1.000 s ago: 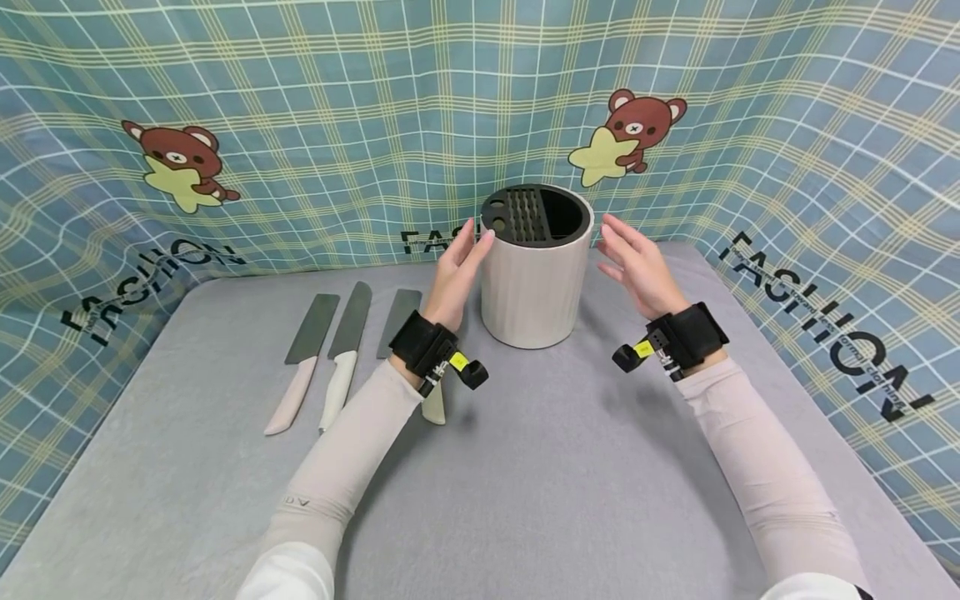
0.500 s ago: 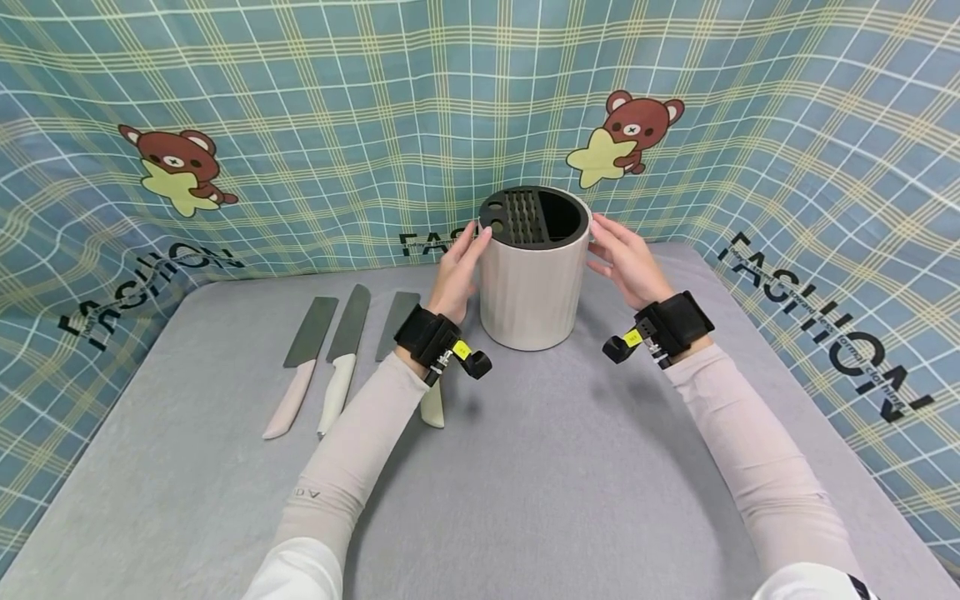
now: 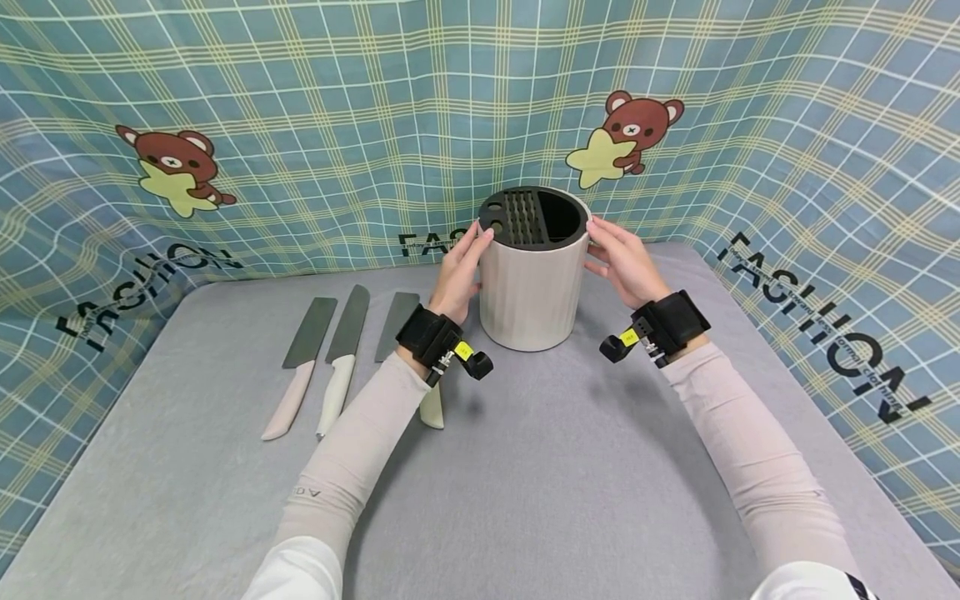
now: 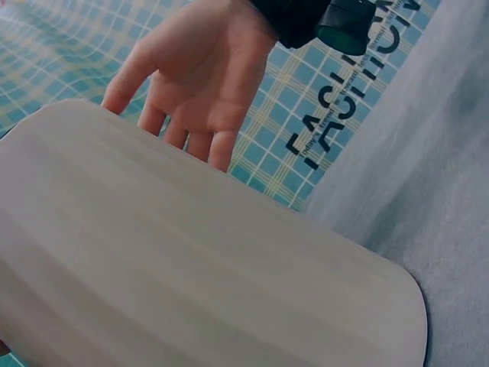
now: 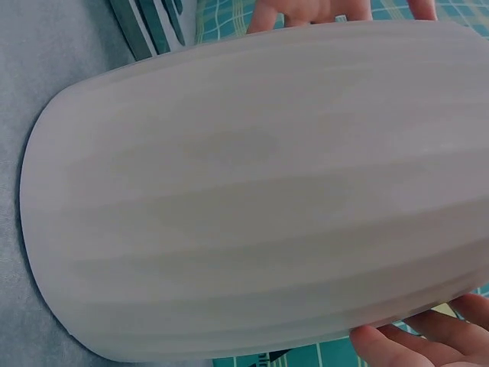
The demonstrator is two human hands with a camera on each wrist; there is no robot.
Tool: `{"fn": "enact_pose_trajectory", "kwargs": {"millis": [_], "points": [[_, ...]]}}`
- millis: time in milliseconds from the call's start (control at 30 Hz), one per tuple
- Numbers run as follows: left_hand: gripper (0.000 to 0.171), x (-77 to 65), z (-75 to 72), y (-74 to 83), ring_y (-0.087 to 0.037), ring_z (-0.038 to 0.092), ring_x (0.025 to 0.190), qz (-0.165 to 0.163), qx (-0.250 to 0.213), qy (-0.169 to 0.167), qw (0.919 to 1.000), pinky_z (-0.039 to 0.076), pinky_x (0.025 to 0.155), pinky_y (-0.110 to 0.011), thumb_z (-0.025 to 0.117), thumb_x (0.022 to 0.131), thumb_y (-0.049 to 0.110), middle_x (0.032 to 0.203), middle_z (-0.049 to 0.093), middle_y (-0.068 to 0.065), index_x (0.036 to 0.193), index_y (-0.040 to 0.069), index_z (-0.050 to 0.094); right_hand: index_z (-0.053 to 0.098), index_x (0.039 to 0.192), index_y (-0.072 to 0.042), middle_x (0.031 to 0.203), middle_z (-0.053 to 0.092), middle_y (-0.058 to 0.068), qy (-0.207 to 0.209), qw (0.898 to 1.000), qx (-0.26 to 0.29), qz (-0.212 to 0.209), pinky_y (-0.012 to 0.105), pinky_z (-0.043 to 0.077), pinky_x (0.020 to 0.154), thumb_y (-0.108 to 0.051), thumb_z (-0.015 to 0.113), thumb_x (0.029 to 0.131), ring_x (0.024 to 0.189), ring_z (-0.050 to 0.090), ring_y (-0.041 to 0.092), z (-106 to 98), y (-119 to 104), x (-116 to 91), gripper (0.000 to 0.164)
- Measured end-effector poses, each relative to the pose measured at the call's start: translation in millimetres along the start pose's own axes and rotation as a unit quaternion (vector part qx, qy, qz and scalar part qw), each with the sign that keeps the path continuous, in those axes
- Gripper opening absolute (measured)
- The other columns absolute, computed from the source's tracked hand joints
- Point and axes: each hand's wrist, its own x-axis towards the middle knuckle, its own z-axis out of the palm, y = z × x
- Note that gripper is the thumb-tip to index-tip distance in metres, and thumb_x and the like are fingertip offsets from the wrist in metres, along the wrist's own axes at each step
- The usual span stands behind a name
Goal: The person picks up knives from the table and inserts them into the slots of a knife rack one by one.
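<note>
Checked blue-green cloth (image 3: 337,158) printed with brown bears (image 3: 647,112) rises behind and beside a grey table surface (image 3: 540,467). Near its back edge stands an upright, pale ribbed holder (image 3: 531,304), topped by a black insert (image 3: 532,220) with small holes, rows of slots and a larger hollow on the right.

What has just changed is the right hand (image 3: 628,267): a second ago its fingers were apart from the holder, and now the fingertips meet the wall just below the rim. The left hand (image 3: 454,282) lies along the opposite side, its thumb at the upper edge in front and the other fingers reaching behind, their tips hidden in the left wrist view. So the holder now appears steadied from both sides by nearly straight fingers; how firmly they press cannot be told. It stands where it did a moment ago, base on the table.

To its left lie three knives: a pink-handled knife (image 3: 302,362), a white-handled knife (image 3: 344,352) and a third knife (image 3: 400,317) partly hidden behind the left wrist. Neither hand touches them, and no handle rises from the slots.
</note>
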Motion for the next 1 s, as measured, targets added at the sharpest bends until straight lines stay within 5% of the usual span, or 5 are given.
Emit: {"fn": "enact_pose_trajectory", "kwargs": {"millis": [733,1000], "points": [[0.063,-5.1,2.3,-0.3,-0.015,0.025,0.146,0.021,0.054,-0.016,0.9982,0.035,0.118,-0.051,0.049,0.1,0.048,0.161,0.021,0.008,0.154,0.033,0.022,0.022,0.155,-0.009,0.162,0.019,0.008,-0.004,1.0,-0.018,-0.017,0.042,0.031,0.121,-0.032,0.05,0.102,0.144,0.03,0.03,0.5,-1.5,-6.7,0.064],[0.062,-25.0,9.0,21.7,-0.017,0.026,0.146,0.027,0.077,-0.027,0.9963,0.035,0.118,-0.047,0.045,0.103,0.04,0.162,0.02,-0.001,0.157,0.024,0.017,0.023,0.155,-0.007,0.161,0.019,0.01,-0.001,1.0,-0.017,-0.023,0.046,0.029,0.121,-0.03,0.048,0.103,0.144,0.029,0.032,1.4,-7.0,-14.5,0.062]]}}
